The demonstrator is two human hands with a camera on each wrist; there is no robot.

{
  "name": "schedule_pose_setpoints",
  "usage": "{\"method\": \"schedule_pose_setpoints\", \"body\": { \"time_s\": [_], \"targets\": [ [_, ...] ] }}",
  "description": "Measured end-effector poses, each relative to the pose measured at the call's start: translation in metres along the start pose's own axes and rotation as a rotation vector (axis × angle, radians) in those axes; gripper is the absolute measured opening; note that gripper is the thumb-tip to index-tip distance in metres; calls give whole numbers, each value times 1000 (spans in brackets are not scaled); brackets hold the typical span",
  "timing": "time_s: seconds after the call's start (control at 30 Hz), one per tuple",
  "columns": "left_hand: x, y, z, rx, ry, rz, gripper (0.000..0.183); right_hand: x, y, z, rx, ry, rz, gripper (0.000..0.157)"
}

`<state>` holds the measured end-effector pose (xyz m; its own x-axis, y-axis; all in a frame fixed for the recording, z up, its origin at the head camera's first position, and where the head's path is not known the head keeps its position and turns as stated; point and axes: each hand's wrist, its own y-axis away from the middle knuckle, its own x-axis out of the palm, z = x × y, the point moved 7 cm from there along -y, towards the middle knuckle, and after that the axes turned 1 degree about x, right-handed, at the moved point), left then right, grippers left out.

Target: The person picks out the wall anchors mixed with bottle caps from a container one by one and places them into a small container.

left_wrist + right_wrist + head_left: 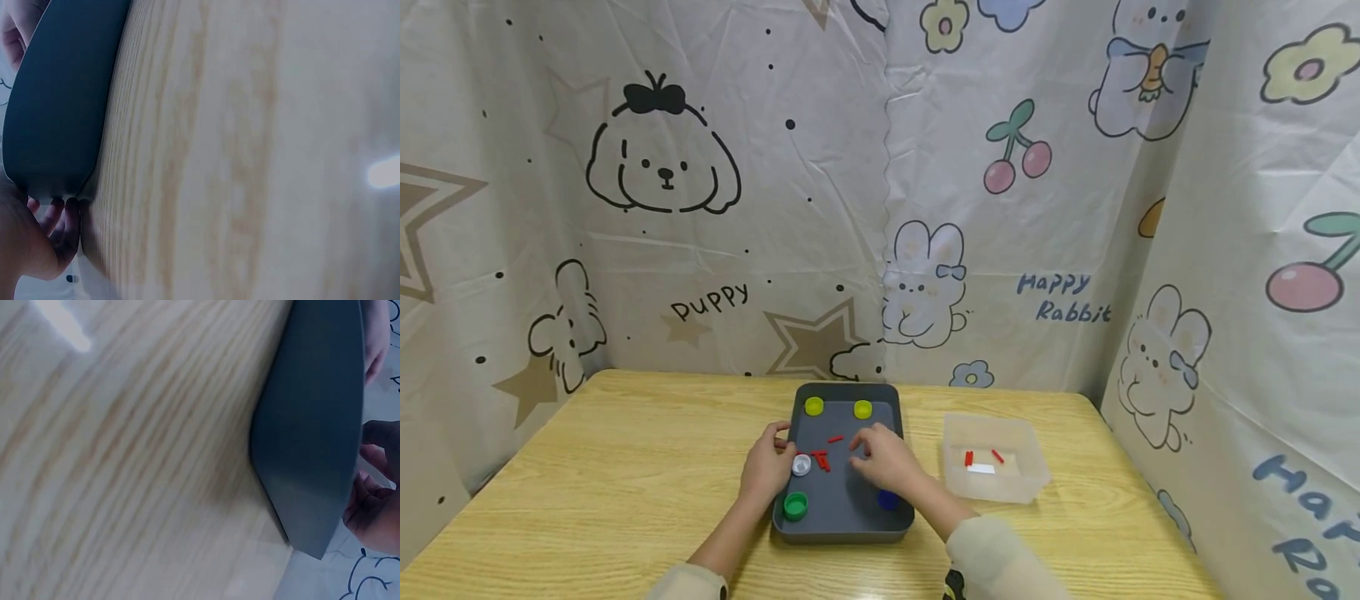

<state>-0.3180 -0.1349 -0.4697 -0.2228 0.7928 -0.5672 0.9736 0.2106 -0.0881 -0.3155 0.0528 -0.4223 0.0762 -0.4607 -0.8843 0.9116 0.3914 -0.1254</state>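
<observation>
A dark grey tray [850, 521] lies on the table in the head view. My left hand [766, 462] holds its left wall, thumb at the rim and fingers along the outside. Inside, several small red sticks [822, 461] lie in a cluster beside a white cap [801, 465], with a single stick [836, 438] farther back. My right hand [887, 458] hovers over the tray's right half, fingers loosely bent and thumb apart from the index finger, nothing visible between them. Beneath its wrist a blue cap [888, 500] is partly covered. The right wrist view shows this hand [378, 487] beyond the tray wall.
Two yellow caps [814, 406] sit at the tray's far end, and a green cap [796, 506] in its near left corner. To the right stands a translucent bin [1033, 475] with a few red sticks and a white label. Printed cloth [820, 250] hangs behind the table.
</observation>
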Motion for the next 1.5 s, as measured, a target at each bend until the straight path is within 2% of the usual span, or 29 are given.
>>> {"method": "schedule_pose_setpoints", "body": {
  "time_s": [0.17, 0.57, 1.07, 1.5],
  "targets": [
    [0, 0, 0, -1, 3, 0, 40, 11, -1, 2, 27, 10, 26, 17],
    [-1, -1, -1, -6, 4, -2, 40, 30, -10, 9, 0, -6, 34, 19],
    [1, -1, 1, -13, 11, 5, 40, 42, -18, 10, 36, 11, 98, 24],
    [0, 0, 0, -7, 9, -1, 39, 45, -25, 9, -5, 2, 157, 28]
  ]
}}
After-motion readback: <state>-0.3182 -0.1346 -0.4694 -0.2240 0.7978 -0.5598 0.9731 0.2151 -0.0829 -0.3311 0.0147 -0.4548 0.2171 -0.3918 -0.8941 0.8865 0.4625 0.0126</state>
